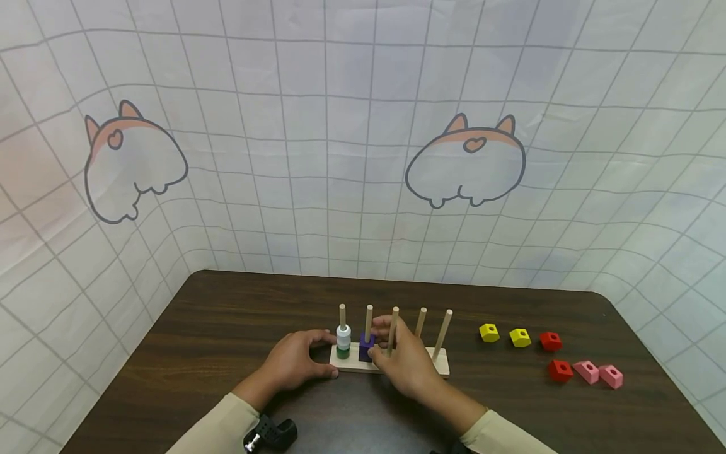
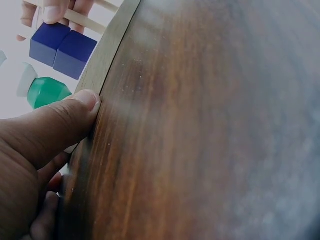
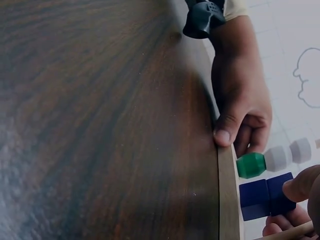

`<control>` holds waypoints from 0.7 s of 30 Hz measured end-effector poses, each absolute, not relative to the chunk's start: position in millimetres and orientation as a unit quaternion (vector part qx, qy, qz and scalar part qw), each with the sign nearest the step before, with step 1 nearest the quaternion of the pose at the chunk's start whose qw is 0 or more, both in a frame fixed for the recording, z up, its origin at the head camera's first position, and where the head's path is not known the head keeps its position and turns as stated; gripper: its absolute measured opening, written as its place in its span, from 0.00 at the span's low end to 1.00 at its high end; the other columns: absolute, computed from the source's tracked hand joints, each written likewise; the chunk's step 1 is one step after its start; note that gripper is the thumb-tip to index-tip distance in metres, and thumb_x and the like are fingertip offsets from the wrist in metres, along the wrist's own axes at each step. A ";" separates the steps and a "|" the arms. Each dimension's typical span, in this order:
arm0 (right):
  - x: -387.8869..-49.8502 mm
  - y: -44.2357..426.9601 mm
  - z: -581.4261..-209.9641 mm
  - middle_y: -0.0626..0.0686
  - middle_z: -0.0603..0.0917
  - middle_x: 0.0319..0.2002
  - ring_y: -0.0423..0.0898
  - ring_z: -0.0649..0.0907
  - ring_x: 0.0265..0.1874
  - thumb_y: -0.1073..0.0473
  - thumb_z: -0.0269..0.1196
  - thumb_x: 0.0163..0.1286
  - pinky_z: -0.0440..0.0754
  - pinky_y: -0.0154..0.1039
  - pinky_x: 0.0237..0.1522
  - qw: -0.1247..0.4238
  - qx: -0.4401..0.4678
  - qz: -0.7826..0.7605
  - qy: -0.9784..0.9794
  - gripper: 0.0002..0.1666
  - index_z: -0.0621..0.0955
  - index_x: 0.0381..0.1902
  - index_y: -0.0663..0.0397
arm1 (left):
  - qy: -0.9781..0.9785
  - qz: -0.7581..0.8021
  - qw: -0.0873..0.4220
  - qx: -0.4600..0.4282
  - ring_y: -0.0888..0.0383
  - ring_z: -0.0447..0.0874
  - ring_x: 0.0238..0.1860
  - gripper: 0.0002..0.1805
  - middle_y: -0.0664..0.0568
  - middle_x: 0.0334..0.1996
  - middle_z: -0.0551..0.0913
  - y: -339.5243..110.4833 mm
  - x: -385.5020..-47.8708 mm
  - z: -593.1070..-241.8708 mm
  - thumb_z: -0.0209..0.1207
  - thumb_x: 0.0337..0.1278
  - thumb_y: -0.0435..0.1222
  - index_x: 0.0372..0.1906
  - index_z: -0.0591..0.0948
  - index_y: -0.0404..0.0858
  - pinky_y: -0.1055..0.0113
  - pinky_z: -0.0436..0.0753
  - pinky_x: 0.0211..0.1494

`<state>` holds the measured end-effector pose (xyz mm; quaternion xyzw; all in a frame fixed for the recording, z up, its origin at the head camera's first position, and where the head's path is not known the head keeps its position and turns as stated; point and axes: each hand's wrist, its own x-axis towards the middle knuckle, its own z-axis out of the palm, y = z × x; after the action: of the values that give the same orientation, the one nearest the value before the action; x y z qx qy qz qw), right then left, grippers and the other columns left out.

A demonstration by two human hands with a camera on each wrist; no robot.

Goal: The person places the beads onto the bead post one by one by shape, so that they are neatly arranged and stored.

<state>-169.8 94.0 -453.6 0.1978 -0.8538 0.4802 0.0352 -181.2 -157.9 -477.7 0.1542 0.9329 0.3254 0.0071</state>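
A wooden peg stand (image 1: 351, 365) with several upright pegs rests on the table. My left hand (image 1: 292, 360) grips its left end, thumb (image 2: 82, 102) against the front edge. A green bead (image 3: 251, 165) sits at the bottom of the leftmost peg, and white beads (image 3: 276, 158) are stacked over it. Two dark blue blocks are on the second peg, the lower block (image 3: 255, 199) at the base and the upper block (image 3: 281, 193) touching it. My right hand (image 1: 405, 362) pinches the upper block between thumb and fingers, partly covering the stand's middle.
To the right on the dark wooden table (image 1: 238, 309) lie two yellow blocks (image 1: 489, 333), two red blocks (image 1: 560, 371) and two pink blocks (image 1: 610, 376). A white gridded cloth (image 1: 351, 189) hangs behind the table. The three pegs on the right hold no beads or blocks.
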 end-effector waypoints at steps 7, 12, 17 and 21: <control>-164.4 98.6 -453.6 0.59 0.83 0.59 0.55 0.85 0.55 0.65 0.70 0.67 0.82 0.50 0.56 0.039 0.206 0.482 -0.851 0.35 0.68 0.68 0.58 | 0.932 0.328 0.007 0.157 0.47 0.80 0.61 0.29 0.51 0.59 0.84 -157.3 -180.9 -478.0 0.80 0.42 0.51 0.53 0.86 0.53 0.44 0.76 0.62; -155.8 107.5 -448.3 0.60 0.78 0.66 0.55 0.81 0.61 0.66 0.70 0.67 0.77 0.51 0.62 0.039 0.218 0.478 -0.850 0.40 0.65 0.73 0.61 | 0.932 0.327 0.001 0.159 0.47 0.81 0.61 0.29 0.52 0.58 0.84 -157.3 -180.5 -477.8 0.80 0.42 0.51 0.53 0.86 0.53 0.44 0.76 0.62; -148.9 124.6 -444.1 0.60 0.79 0.65 0.55 0.82 0.60 0.65 0.69 0.69 0.79 0.49 0.59 0.024 0.233 0.441 -0.866 0.39 0.66 0.74 0.61 | 0.934 0.321 -0.002 0.158 0.47 0.80 0.61 0.29 0.52 0.59 0.84 -157.4 -180.5 -478.5 0.80 0.41 0.51 0.53 0.86 0.54 0.44 0.76 0.61; -145.9 146.3 -444.8 0.61 0.82 0.62 0.54 0.85 0.56 0.66 0.68 0.70 0.82 0.45 0.56 0.021 0.274 0.418 -0.866 0.36 0.67 0.72 0.62 | 0.935 0.319 -0.001 0.158 0.46 0.80 0.61 0.29 0.52 0.59 0.84 -157.5 -181.1 -479.8 0.80 0.41 0.52 0.54 0.86 0.54 0.44 0.76 0.61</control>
<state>-145.9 146.3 -444.8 0.2736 -0.8659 0.4183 0.0211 -181.1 -157.5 -479.8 0.1584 0.9346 0.3185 -0.0011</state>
